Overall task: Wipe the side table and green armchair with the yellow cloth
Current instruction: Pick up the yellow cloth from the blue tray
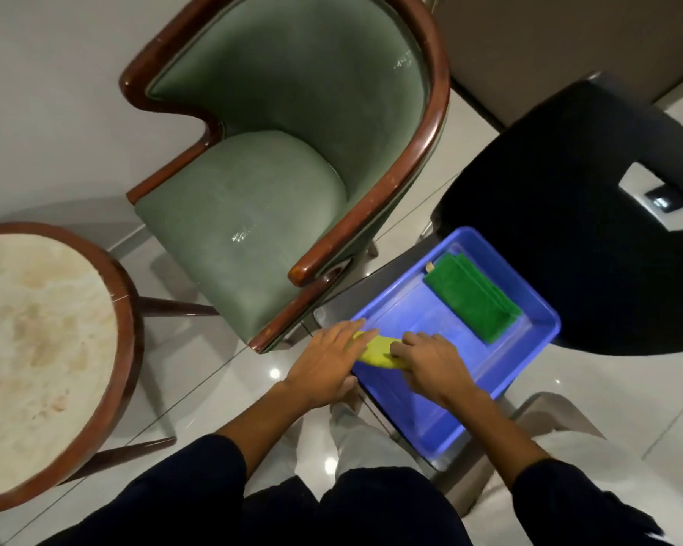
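Yellow cloth [377,350] lay bunched at the near-left corner of the blue tray [537,309], pressed under the left hand [324,368] and right hand [434,368], fingers loosely curled on it, grip not yet closed; lifting it carelessly could tip the tray, which overhung its support

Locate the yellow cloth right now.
Head view, lower centre: yellow cloth at the blue tray's near-left corner, under both hands, left and right.
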Demonstrator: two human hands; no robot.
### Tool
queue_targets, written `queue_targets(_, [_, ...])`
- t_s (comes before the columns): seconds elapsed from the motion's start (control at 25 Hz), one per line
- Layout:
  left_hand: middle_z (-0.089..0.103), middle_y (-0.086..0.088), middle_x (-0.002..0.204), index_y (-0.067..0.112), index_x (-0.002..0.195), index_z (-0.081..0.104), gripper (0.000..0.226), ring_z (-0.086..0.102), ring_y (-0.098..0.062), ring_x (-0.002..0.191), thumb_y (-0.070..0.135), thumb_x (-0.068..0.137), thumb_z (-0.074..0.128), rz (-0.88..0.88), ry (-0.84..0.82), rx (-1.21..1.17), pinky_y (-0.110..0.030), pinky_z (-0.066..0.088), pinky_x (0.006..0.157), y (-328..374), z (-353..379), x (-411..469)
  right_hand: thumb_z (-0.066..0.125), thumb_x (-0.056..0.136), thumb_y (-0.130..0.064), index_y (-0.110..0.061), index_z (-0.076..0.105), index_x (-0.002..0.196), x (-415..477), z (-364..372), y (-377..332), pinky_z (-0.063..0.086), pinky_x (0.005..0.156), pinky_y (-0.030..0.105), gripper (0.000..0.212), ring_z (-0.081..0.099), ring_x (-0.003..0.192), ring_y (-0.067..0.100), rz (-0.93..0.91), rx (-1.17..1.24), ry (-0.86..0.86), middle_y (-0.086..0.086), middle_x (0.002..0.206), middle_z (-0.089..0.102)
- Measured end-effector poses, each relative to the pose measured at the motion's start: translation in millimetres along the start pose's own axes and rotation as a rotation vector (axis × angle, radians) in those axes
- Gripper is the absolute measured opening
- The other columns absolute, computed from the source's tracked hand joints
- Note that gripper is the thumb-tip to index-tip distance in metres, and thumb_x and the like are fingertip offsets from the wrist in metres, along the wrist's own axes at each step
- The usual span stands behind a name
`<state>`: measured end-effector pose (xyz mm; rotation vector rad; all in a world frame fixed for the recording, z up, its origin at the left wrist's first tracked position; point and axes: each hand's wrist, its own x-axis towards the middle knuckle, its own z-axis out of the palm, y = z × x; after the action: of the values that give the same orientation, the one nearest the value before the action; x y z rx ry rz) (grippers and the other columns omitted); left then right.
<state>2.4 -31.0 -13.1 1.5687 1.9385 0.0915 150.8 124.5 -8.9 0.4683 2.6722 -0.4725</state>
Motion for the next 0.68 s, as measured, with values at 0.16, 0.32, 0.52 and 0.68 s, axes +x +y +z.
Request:
queue_targets(0.16, [0.061,-0.005,0.132,0.026,0.121,0.059,0.046,0.051,-0.026,0.126,0.045,0.080,0.061,-0.171,0.068,-0.218,-0.037,0.041,0.096,-28,-13,-15,0.074,0.072,-0.012,-0.019,0.069,0.098,27,-62,-26,0.054,0.075,0.037,0.028,0.067,0.088,0.025,-0.051,0.397,0.051,0.002,0.095,0.072])
queue_targets(0.32, [0.074,-0.008,0.092,0.016,0.093,0.068,0.024,0.066,-0.018,0.086,0.032,0.077,0.076,-0.580,0.365,-0.869,-0.043,0.054,0.083,-82,-13,-82,0.082,0.073,-0.007,-0.020,0.062,0.094,89,-68,-82,0.048,0.070,0.017,0.032,0.060,0.078,0.012,0.120,0.855,0.146,-0.008,0.082,0.066])
queue_targets(0.52, [0.074,-0.008,0.097,0.010,0.102,0.067,0.052,0.068,-0.026,0.095,0.051,0.069,0.067,-0.848,0.634,-1.007,-0.041,0.052,0.086,-185,5,-176,0.071,0.086,-0.018,-0.012,0.053,0.116,196,-10,-239,0.045,0.082,0.032,0.036,0.064,0.101,0.032,0.019,0.698,0.114,0.013,0.107,0.068])
queue_targets(0.68, [0.070,-0.004,0.097,0.010,0.110,0.066,0.040,0.067,-0.030,0.100,0.036,0.081,0.069,-0.985,0.768,-1.035,-0.037,0.051,0.086,-286,41,-211,0.060,0.093,-0.015,-0.014,0.042,0.136,290,32,-344,0.045,0.093,0.040,0.047,0.056,0.119,0.036,-0.006,0.615,0.046,0.017,0.129,0.059])
